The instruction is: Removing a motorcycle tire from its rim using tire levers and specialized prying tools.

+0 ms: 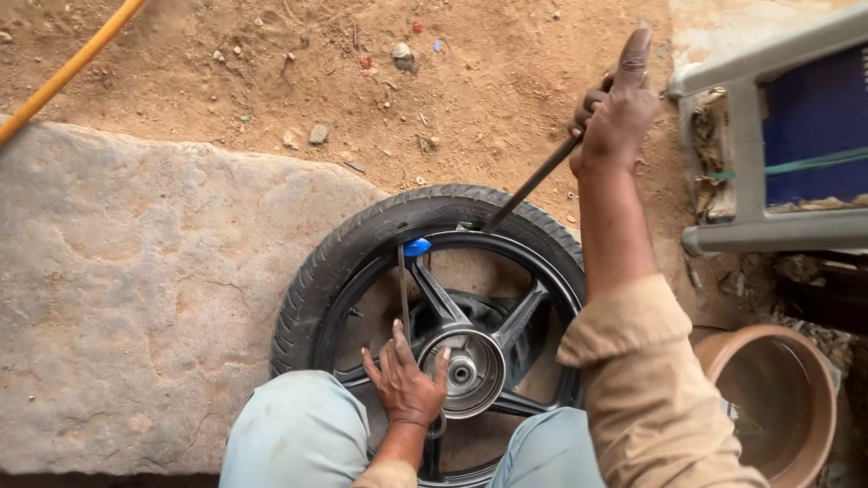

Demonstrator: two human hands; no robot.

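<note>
A black motorcycle wheel [362, 253] with its tyre lies flat on the dirt between my knees. My right hand [617, 113] grips a long metal tyre lever [529, 185], thumb raised; the lever's tip is wedged at the rim's far edge. My left hand [404, 380] presses a second thin lever [403, 285] down by the silver hub [470, 369]. That lever runs up to the rim next to a blue piece [417, 247].
A large flat stone slab [136, 298] lies to the left of the wheel. A yellow hose [68, 68] crosses the top left corner. At the right stand a grey frame holding a blue thing [796, 136] and a brown clay basin [778, 398].
</note>
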